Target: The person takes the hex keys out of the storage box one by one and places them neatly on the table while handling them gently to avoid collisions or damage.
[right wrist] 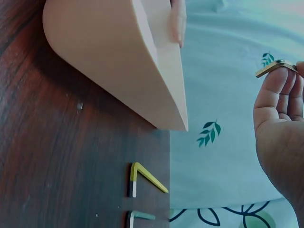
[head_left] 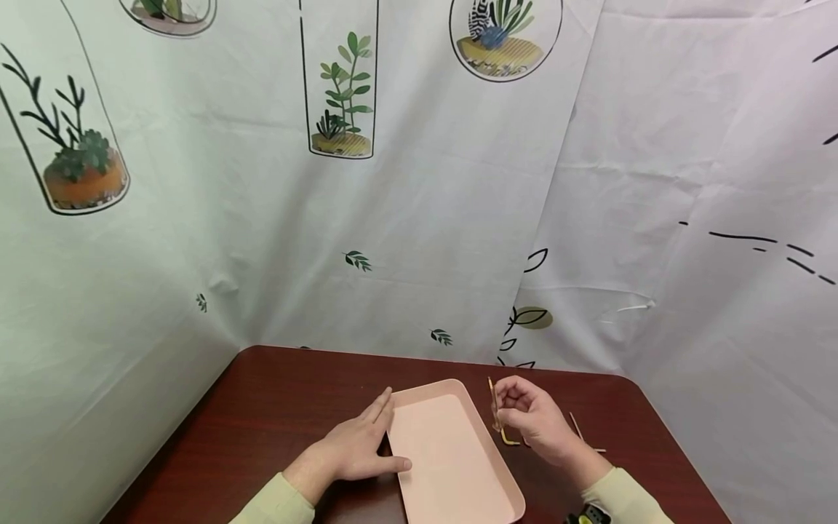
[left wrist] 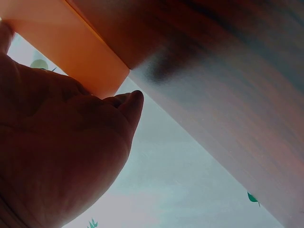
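Note:
A pale pink rectangular tray (head_left: 445,451) lies on the table, with its bare floor showing. My left hand (head_left: 356,444) rests along its left rim, fingers straight and thumb reaching over the edge. Off the tray's right side, my right hand (head_left: 533,418) pinches a gold-coloured hex key (head_left: 493,397) between thumb and fingers, raised above the table. The right wrist view shows the bent end of this hex key (right wrist: 280,63) at the fingertips. Below that hand, a yellow L-shaped hex key (head_left: 508,439) lies on the tabletop.
A greenish hex key (right wrist: 141,215) lies near the yellow one in the right wrist view. Thin key-like pieces (head_left: 576,426) lie right of my right wrist. The dark red wooden table (head_left: 275,400) backs onto a white printed cloth (head_left: 419,218).

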### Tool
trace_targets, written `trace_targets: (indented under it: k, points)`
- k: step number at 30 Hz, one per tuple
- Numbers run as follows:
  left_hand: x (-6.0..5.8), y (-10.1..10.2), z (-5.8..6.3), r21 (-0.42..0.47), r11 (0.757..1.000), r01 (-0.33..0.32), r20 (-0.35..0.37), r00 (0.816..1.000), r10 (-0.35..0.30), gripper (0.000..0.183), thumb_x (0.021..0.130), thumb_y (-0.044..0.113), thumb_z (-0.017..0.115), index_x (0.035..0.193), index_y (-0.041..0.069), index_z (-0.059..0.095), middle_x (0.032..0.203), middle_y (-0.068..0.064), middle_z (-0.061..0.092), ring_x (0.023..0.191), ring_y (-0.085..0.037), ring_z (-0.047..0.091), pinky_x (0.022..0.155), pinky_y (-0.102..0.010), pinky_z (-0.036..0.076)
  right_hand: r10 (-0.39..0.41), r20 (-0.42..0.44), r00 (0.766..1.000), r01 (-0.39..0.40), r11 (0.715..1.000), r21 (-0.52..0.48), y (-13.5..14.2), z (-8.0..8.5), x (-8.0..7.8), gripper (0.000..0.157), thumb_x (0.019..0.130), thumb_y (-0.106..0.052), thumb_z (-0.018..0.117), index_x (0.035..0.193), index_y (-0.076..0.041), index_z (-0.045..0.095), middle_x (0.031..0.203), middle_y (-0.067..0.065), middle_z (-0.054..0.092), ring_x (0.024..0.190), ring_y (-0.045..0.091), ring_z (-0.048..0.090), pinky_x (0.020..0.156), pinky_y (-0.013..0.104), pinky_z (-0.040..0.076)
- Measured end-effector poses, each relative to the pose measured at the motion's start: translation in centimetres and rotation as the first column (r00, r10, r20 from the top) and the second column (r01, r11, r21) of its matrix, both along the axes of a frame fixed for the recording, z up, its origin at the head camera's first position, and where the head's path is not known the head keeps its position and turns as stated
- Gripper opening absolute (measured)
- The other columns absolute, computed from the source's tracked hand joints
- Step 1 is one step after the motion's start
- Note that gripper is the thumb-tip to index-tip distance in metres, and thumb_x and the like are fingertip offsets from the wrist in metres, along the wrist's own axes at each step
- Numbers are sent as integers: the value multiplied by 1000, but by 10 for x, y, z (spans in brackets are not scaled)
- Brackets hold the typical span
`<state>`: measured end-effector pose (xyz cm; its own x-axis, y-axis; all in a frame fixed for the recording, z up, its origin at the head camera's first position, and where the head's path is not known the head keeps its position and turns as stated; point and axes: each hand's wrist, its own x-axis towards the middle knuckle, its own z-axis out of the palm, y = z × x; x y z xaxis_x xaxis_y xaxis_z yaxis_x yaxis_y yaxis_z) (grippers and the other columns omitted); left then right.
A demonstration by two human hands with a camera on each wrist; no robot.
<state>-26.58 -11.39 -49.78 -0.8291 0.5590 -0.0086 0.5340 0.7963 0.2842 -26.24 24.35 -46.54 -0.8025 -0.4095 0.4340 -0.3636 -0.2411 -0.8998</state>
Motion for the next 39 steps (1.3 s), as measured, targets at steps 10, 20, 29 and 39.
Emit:
trace_targets:
  k: [10, 20, 29, 39]
  points:
    - [1, 0, 0, -1, 1000, 1, 4, 1000, -1, 116, 87, 84, 48, 163, 2, 17, 171, -14, 5, 152, -27, 29, 98, -46, 51, 33, -38, 999, -35, 998, -46, 12, 3, 0, 31, 89, 23, 54, 115, 25, 38, 94, 13, 58, 79, 15, 62, 68, 29, 56]
    - [0, 0, 0, -5, 1000, 2, 10, 1000, -2, 116, 87, 84, 48, 163, 1, 17, 171, -14, 5, 152, -27, 28, 98, -46, 51, 23, -27, 999, -26, 996, -83, 23, 2, -1, 28, 90, 23, 53, 116, 21, 43, 97, 11, 61, 86, 17, 64, 71, 29, 57]
    - [0, 1, 0, -5, 1000, -2, 3, 1000, 2, 117, 87, 85, 47, 163, 2, 16, 171, -14, 6, 152, -26, 28, 97, -47, 51, -19, -19, 1000, 17, 997, -76, 37, 3, 1, 27, 90, 22, 53, 116, 19, 45, 97, 9, 62, 84, 16, 64, 71, 27, 56]
    - [0, 1, -1, -3, 1000, -1, 9, 1000, 1, 117, 87, 84, 47, 163, 2, 16, 171, -14, 6, 153, -27, 28, 98, -47, 51, -94, -9, 996, 93, 994, -57, 52, 4, 4, 29, 89, 23, 54, 116, 19, 44, 99, 7, 63, 87, 14, 65, 72, 28, 57]
